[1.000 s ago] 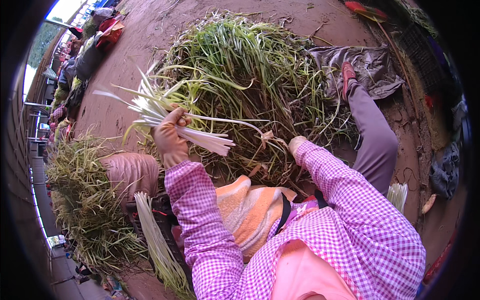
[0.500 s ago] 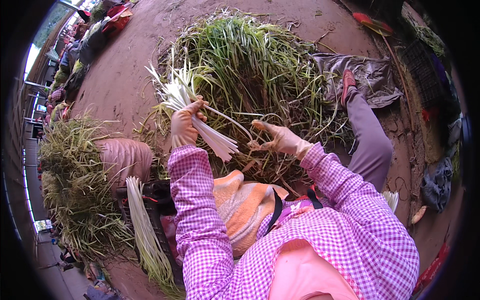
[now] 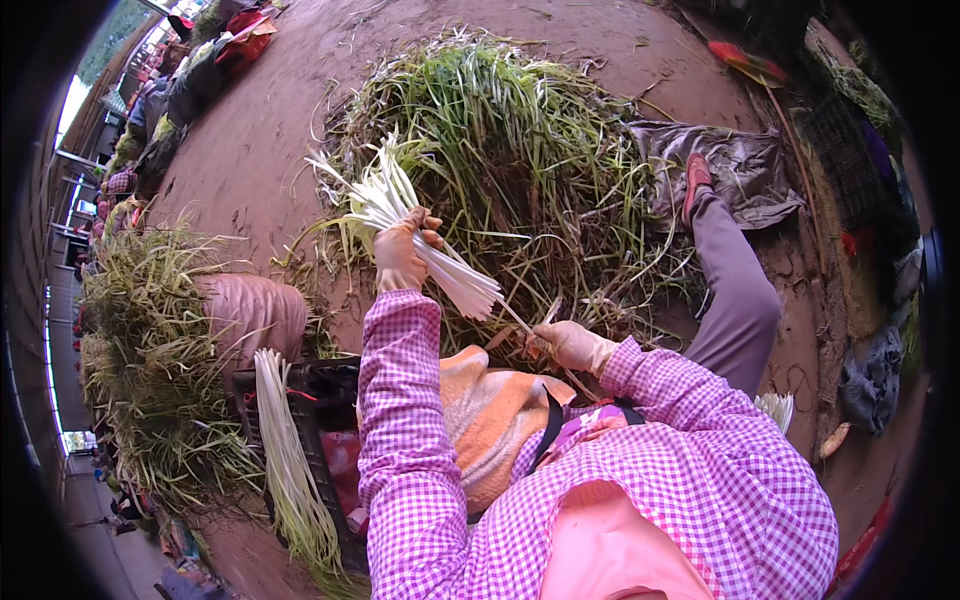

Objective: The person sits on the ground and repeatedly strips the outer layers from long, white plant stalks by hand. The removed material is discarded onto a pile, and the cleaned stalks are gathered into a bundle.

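Gloved in a pale tan glove, my left hand [image 3: 402, 252] is closed round a bundle of long white stalks [image 3: 462, 281], which looks like blanched chives. The bundle lies slanted, its even ends toward my right hand and the rest fanning out at the upper left. My right hand [image 3: 575, 346], also gloved, is closed in a pinch on the end of a single thin stalk [image 3: 516, 317] that runs out past the bundle's even ends. Dry brownish husk shows at its fingertips. Beneath both hands spreads a big heap of green leafy stalks [image 3: 500, 150].
At my left stands a dark crate [image 3: 325, 470] with a bunch of pale stalks [image 3: 290, 450] across its rim. Beyond it are another leafy heap [image 3: 150, 370] and a pinkish sack [image 3: 255, 315]. My right leg [image 3: 735, 280] stretches beside the heap toward a grey plastic sheet [image 3: 740, 175].
My left hand and the bundle have moved a little to the right. My right hand has dropped lower, its fingers now closed on the stalk, which is drawn out straighter.
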Action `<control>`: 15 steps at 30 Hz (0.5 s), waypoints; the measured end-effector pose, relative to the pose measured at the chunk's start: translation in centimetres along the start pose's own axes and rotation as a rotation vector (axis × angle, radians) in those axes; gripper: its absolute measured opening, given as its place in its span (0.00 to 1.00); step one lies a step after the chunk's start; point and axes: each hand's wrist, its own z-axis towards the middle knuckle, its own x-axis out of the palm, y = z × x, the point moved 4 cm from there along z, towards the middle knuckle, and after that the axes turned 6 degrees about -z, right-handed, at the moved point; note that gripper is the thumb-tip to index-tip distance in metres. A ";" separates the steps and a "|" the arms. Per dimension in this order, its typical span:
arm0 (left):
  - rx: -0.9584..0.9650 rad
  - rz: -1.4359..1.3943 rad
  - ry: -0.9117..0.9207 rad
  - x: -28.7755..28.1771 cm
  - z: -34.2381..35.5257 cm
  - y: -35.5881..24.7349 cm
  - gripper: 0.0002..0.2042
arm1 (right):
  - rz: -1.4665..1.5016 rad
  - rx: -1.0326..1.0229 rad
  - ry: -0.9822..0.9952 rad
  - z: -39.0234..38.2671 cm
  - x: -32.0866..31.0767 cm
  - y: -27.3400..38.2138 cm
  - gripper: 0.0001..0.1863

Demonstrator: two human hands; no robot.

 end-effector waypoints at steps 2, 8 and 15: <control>0.030 0.101 -0.065 0.3 0.0 0.5 0.11 | -0.046 0.095 0.015 0.3 0.2 -1.3 0.17; 0.085 -0.106 -0.080 0.7 -0.1 -1.1 0.10 | -0.921 0.400 0.423 -1.2 1.7 -8.7 0.18; -0.057 -0.045 0.126 0.4 -0.3 0.9 0.11 | 0.315 0.275 0.063 1.2 -5.3 -8.4 0.17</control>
